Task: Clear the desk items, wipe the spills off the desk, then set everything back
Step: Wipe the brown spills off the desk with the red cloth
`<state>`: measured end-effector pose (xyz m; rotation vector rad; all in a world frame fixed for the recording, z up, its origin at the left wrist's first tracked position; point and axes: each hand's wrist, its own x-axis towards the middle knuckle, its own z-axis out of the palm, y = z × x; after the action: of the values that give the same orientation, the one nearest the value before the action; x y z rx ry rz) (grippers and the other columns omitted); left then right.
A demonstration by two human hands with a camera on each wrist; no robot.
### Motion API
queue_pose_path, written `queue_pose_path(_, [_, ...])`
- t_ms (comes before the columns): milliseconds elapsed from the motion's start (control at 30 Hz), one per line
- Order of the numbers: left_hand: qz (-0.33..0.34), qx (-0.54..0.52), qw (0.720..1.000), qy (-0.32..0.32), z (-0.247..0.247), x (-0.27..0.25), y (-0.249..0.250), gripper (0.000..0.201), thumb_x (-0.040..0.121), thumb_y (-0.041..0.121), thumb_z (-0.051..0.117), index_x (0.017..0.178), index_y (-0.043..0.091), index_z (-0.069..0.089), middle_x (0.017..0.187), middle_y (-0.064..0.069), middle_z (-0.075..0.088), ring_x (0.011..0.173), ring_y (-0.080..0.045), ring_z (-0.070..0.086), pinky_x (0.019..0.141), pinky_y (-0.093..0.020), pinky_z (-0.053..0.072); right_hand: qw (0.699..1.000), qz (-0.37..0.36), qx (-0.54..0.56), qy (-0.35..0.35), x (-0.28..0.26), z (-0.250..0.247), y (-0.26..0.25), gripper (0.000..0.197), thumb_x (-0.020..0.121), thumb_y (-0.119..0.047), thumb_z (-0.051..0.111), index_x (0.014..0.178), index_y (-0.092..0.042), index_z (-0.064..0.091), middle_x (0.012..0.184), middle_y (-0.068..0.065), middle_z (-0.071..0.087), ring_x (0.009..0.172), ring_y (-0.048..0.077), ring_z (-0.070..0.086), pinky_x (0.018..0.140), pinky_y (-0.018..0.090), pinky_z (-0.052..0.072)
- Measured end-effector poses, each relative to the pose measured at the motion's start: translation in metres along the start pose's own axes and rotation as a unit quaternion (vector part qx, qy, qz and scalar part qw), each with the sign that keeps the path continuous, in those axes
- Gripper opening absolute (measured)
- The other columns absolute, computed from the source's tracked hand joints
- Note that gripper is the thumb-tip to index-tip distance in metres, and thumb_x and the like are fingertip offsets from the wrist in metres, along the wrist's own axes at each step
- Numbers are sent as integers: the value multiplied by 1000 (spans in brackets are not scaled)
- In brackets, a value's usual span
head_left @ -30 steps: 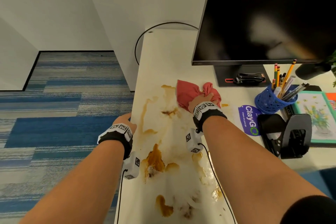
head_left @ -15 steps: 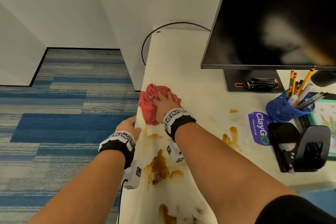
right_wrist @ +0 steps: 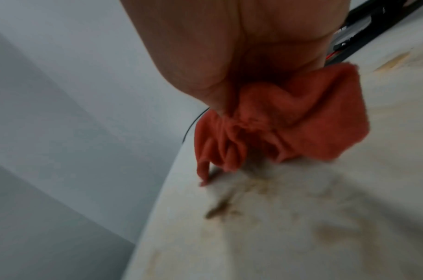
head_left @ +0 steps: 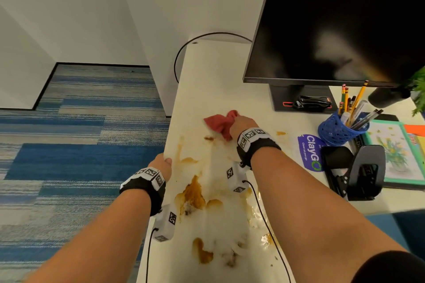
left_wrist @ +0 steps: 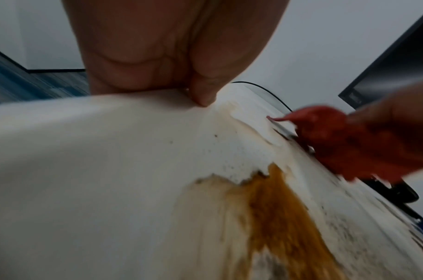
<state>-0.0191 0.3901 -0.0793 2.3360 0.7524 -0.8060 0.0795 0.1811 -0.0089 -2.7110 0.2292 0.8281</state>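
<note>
Your right hand (head_left: 242, 125) grips the bunched red cloth (head_left: 220, 123) on the counter (head_left: 213, 71); your left hand (head_left: 162, 164) seems to clutch the counter's edge. The big brown spill (head_left: 193, 194) lies nearer you, between your wrists.

We see bare forearms, each wrist wrapped in a black band (head_left: 259, 145) topped with white square-patterned marker tiles. A white marker-covered camera block (head_left: 166, 221) hangs under each wrist, trailing a thin black cable (head_left: 264, 218). A black sleeve edge (head_left: 391, 266) shows at the right upper arm.
</note>
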Motion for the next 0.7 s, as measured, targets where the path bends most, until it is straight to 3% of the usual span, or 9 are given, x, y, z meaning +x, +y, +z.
queue_pose_path(67, [-14, 3, 1000, -3, 3, -6, 0, 43, 103, 25, 28, 140, 2, 32, 138, -22, 45, 126, -36, 45, 101, -38, 37, 991, -27, 132, -12, -5, -1, -9, 28, 97, -8, 38, 110, -5, 63, 109, 16, 65, 100, 30, 62, 80, 28, 47])
queue_pose_path(167, [-26, 12, 1000, -6, 5, -12, -3, 44, 104, 26, 27, 140, 1, 32, 137, -22, 46, 125, -36, 46, 100, -37, 37, 967, -18, 254, -31, -13, 4, -18, 36, 96, -13, 39, 126, -3, 56, 125, 16, 61, 113, 32, 61, 93, 32, 52])
queue_pose_path(233, [-30, 6, 999, -11, 6, -14, -6, 45, 103, 28, 27, 138, 1, 33, 135, -22, 47, 123, -36, 48, 99, -37, 38, 944, -6, 323, -71, -18, 6, -17, 35, 97, -13, 39, 127, -6, 55, 124, 16, 61, 108, 28, 63, 89, 31, 56])
queue_pose_path(300, [-30, 2, 999, -13, 7, -14, -8, 44, 103, 28, 27, 138, 1, 34, 134, -22, 48, 122, -36, 48, 98, -38, 38, 969, -3, 242, -44, -22, 8, -9, 29, 100, -9, 34, 122, -11, 52, 117, 14, 59, 103, 23, 60, 86, 21, 53])
queue_pose_path(367, [-34, 4, 999, -15, 6, -13, -8, 41, 103, 26, 27, 136, 2, 34, 133, -22, 48, 121, -36, 49, 97, -37, 39, 994, -36, 75, 70, -20, 15, -4, 39, 97, -11, 35, 135, -12, 44, 141, 13, 42, 126, 30, 45, 105, 33, 41])
queue_pose_path(400, [-35, 6, 999, -18, 6, -12, -8, 39, 103, 23, 27, 135, 2, 34, 133, -22, 48, 121, -35, 49, 96, -37, 39, 994, -68, 29, 77, -19, 20, -4, 47, 95, -13, 38, 142, -15, 39, 152, 10, 29, 136, 32, 34, 112, 39, 34])
queue_pose_path(467, [-36, 6, 999, -21, 5, -11, -7, 38, 103, 20, 26, 136, 3, 33, 134, -21, 47, 121, -35, 49, 97, -38, 39, 988, -143, -60, 4, -5, 40, -6, 58, 93, -18, 41, 150, -22, 28, 160, 5, 9, 145, 35, 16, 119, 43, 21])
queue_pose_path(533, [-34, -12, 999, -19, 6, -9, -8, 39, 103, 21, 28, 138, 3, 31, 134, -22, 48, 121, -36, 49, 98, -38, 39, 979, -142, -126, -69, -1, 57, -7, 62, 95, -25, 40, 153, -26, 17, 161, 4, -9, 147, 39, 2, 120, 47, 11])
queue_pose_path(700, [-31, -48, 998, -16, 9, -6, -9, 45, 103, 21, 29, 146, 8, 23, 137, -22, 46, 123, -37, 47, 99, -39, 38, 971, -110, -212, -21, 11, 67, -16, 69, 94, -42, 38, 154, -21, 11, 161, 5, -8, 146, 40, -3, 118, 55, 1])
